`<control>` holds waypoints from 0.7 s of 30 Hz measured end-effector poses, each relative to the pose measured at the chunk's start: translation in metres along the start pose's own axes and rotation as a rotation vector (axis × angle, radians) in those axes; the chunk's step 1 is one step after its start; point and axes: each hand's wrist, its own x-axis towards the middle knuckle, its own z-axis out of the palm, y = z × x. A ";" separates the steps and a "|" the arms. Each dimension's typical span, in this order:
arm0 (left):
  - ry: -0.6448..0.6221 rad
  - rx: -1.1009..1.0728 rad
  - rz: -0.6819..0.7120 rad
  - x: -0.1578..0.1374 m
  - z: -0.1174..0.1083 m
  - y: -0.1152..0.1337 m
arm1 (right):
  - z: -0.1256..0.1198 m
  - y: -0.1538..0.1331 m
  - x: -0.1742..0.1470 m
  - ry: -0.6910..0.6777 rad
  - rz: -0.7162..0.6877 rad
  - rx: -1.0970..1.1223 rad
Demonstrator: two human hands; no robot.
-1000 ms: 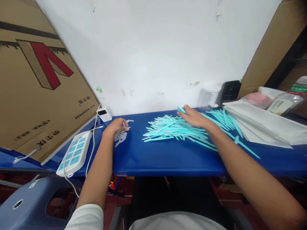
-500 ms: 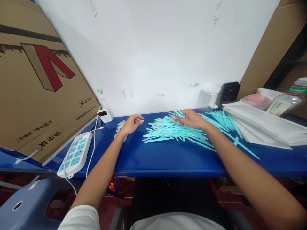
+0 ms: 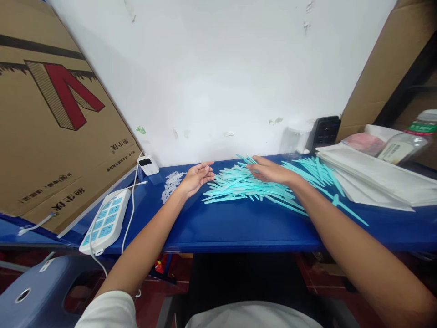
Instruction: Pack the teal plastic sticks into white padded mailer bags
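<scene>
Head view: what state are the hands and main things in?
Left hand: partly open, no item visible in it.
Right hand: at the turquoise sticks, grip unclear.
Turquoise sticks: loosely heaped.
Clear pieces: loose, in a small pile.
Bottle: capped, tilted.
White sheets: stacked unevenly.
Power strip: lying flat.
White device: screen dark.

The right fingers (image 3: 262,161) partly hide teal sticks (image 3: 235,184).

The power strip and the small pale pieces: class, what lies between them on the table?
In the head view, white cabling lies between the power strip and the small pale pieces, with blue tabletop showing alongside it.
</scene>
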 end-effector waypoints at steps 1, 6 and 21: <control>-0.008 0.000 -0.009 0.000 0.000 0.000 | 0.000 0.000 0.000 -0.013 -0.006 0.010; -0.006 0.163 0.030 0.002 -0.002 -0.006 | 0.001 -0.004 -0.002 -0.065 -0.168 -0.041; 0.089 0.081 0.047 -0.002 0.014 -0.010 | 0.004 0.001 0.006 0.010 -0.301 -0.134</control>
